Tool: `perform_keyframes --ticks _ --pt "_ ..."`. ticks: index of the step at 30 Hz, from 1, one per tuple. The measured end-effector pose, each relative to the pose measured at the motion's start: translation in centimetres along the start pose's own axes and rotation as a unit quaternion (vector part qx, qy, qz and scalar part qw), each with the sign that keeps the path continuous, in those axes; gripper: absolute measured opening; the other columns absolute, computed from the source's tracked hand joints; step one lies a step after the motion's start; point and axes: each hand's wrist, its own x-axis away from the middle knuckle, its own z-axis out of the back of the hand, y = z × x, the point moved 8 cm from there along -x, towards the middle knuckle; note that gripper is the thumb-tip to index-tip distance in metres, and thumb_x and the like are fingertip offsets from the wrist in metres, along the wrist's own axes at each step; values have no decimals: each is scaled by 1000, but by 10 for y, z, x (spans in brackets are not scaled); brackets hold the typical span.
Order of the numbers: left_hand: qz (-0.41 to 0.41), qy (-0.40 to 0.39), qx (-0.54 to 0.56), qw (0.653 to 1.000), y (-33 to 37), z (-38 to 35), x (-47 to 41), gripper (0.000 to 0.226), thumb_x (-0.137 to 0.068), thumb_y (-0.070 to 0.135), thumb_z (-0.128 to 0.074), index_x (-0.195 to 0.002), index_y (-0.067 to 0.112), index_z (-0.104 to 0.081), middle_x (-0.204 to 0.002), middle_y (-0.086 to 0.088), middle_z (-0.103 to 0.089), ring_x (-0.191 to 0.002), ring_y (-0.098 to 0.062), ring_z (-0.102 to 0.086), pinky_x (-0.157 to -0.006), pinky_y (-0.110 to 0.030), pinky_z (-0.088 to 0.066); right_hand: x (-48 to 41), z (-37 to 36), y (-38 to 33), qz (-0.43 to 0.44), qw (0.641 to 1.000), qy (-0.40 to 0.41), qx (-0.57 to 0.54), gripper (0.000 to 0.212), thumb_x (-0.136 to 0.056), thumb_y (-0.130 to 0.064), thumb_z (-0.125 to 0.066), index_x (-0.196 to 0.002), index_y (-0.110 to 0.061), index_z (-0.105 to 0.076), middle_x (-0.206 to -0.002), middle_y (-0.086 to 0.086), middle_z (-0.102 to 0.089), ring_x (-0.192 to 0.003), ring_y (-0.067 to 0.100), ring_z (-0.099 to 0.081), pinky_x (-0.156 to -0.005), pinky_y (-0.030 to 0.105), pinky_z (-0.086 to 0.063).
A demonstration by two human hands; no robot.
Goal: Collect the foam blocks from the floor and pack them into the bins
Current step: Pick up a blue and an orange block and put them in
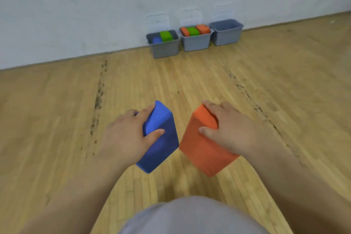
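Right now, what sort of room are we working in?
Probably a gym or exercise studio: a strip-wood floor, a plain white wall, and three grey bins lined along its base, two holding foam blocks.

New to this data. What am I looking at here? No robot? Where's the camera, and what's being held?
No robot: these are a person's two bare hands, filmed by one wide-angle camera worn on the head, looking forward and down. The left hand grips a blue foam block, the right hand an orange foam block, fingers curled round each. Ahead, on the wooden floor against the white wall, stand three grey bins. The left bin holds a blue block and a green block. The middle bin holds two orange blocks flanking a second green block. The right bin shows no blocks from this angle.
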Motion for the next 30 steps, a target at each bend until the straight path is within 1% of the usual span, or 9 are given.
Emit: perform_keyframes --ticks 3,7,10,12,14,19,23,26,30 --pt "24 20 -2 1000 -57 25 -38 80 -87 79 -40 -158 49 -18 -122 16 -53 -108 -13 -56 -86 -34 -51 -55 -2 -50 19 1000 0 -17 85 -88 -64 -59 -157 -52 -12 -134 -7 -41 -122 21 -53 -94 35 -46" --pt "12 20 -28 999 -96 44 -91 80 -86 79 -39 -157 49 -17 -122 14 -54 -105 -14 -57 -88 -36 -52 -108 2 -82 13 999 -15 -46 90 -84 -55 -64 -156 -53 -12 -122 -6 -37 -109 19 -51 -82 31 -44" --pt "4 2 -50 999 -97 41 -133 81 -87 80 -40 -158 49 -16 -123 16 -52 -108 -12 -56 -87 -34 -52 -142 6 -76 -15 997 -21 -73 88 -85 -52 -62 -156 -55 -10 -130 -6 -36 -112 19 -50 -81 31 -43" --pt "-13 -11 -49 999 -85 35 -167 81 -87 79 -40 -158 49 -15 -122 16 -52 -110 -11 -55 -87 -34 -51 -166 9 -59 -37 995 -16 -91 87 -85 -50 -61 -156 -54 -12 -132 -7 -40 -113 17 -50 -80 31 -43" --pt "-37 -27 -39 998 -67 23 -199 80 -89 77 -43 -159 48 -16 -124 15 -52 -112 -13 -54 -90 -33 -50 -188 11 -36 -57 993 -7 -104 84 -85 -50 -61 -156 -55 -16 -126 -8 -45 -107 15 -51 -76 30 -45" --pt "-48 -62 -34 996 -19 -22 -282 78 -90 77 -43 -158 49 -15 -120 16 -51 -108 -11 -54 -85 -31 -49 -249 10 36 -93 989 -5 -118 82 -88 -58 -62 -158 -49 -18 -137 -5 -47 -119 19 -54 -94 35 -49" --pt "-12 -80 -21 996 14 -58 -362 77 -90 77 -42 -157 51 -13 -115 17 -50 -105 -10 -53 -78 -29 -47 -327 28 102 -99 989 -16 -105 82 -88 -64 -62 -157 -46 -22 -140 -3 -49 -125 20 -52 -101 39 -47" --pt "27 -79 5 997 36 -71 -418 79 -88 78 -43 -157 50 -16 -114 15 -51 -104 -12 -54 -84 -33 -52 -397 55 137 -94 991 -28 -89 82 -88 -65 -62 -157 -47 -22 -141 -4 -48 -126 21 -52 -103 42 -48" --pt "80 -73 41 993 46 -72 -481 80 -88 78 -43 -157 51 -15 -117 15 -51 -107 -12 -54 -89 -34 -51 -490 92 150 -59 995 -44 -63 83 -86 -61 -64 -157 -44 -23 -143 -5 -45 -127 21 -51 -104 41 -47"
